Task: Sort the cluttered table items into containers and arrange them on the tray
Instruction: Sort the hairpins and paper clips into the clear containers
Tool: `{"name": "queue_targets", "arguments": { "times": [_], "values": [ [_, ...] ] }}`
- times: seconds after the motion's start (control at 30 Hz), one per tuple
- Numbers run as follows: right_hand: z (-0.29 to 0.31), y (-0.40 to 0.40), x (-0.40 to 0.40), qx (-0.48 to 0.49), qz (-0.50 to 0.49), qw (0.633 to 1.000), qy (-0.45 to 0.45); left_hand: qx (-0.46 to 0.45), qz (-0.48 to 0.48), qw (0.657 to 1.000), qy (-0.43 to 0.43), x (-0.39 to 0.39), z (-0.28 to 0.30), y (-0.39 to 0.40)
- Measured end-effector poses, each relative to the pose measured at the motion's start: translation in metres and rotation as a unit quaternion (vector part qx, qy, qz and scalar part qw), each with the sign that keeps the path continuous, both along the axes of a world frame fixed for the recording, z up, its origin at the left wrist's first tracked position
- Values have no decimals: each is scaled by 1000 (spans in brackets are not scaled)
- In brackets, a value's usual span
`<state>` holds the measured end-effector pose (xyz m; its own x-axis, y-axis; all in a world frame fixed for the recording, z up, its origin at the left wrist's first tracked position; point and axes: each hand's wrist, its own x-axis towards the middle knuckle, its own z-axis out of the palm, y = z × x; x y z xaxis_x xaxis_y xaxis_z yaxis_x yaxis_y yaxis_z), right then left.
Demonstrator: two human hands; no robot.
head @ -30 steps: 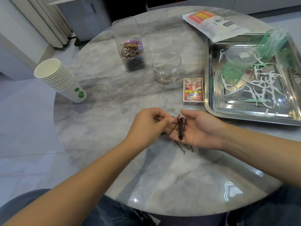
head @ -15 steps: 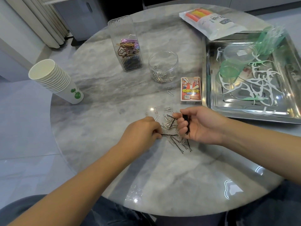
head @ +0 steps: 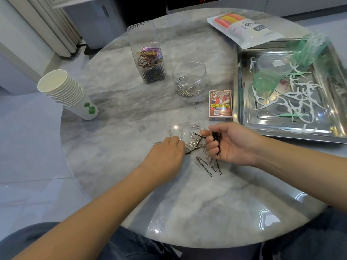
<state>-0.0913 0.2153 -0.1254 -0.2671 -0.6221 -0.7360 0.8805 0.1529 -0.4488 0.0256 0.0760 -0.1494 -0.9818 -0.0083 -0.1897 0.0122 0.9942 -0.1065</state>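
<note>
The right hand (head: 232, 145) curls round a small bundle of black pins (head: 216, 140), held roughly upright in the fist. The left hand (head: 167, 152) lies knuckles-up on the surface (head: 187, 203), its fingertips at a loose pin (head: 194, 148); whether they pinch it yet cannot be told. That pin lies between the hands, its long axis slanting up toward the right hand, among scattered clips (head: 193, 136). The left hand is nearer it. More pins (head: 208, 167) lie just below the right hand. The tall jar (head: 147, 59) holding pins stands well beyond the left hand.
</note>
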Motion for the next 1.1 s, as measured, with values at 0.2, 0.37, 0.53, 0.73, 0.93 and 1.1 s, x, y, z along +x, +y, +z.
{"name": "queue_targets", "arguments": {
  "times": [0.2, 0.37, 0.53, 0.73, 0.93, 1.1],
  "values": [
    [-3, -2, 4, 21, -16, 997, 69, 270, 128, 954, 34, -5, 22, -1],
    [-4, -4, 7, -38, -59, 997, -13, 391, 206, 897, 7, -14, 39, 19],
    [-5, -4, 9, -65, -55, 995, -54, 366, 272, 890, 23, -18, 45, 26],
    [-5, -4, 10, -57, -24, 998, -24, 355, 315, 879, 46, -21, 51, 30],
    [-6, -1, 14, -33, 27, 999, 17, 381, 337, 859, 65, -31, 45, 30],
    [-2, 3, 8, 11, -2, 1000, 29, 377, 343, 856, 92, -34, 41, 25]
  ]
}}
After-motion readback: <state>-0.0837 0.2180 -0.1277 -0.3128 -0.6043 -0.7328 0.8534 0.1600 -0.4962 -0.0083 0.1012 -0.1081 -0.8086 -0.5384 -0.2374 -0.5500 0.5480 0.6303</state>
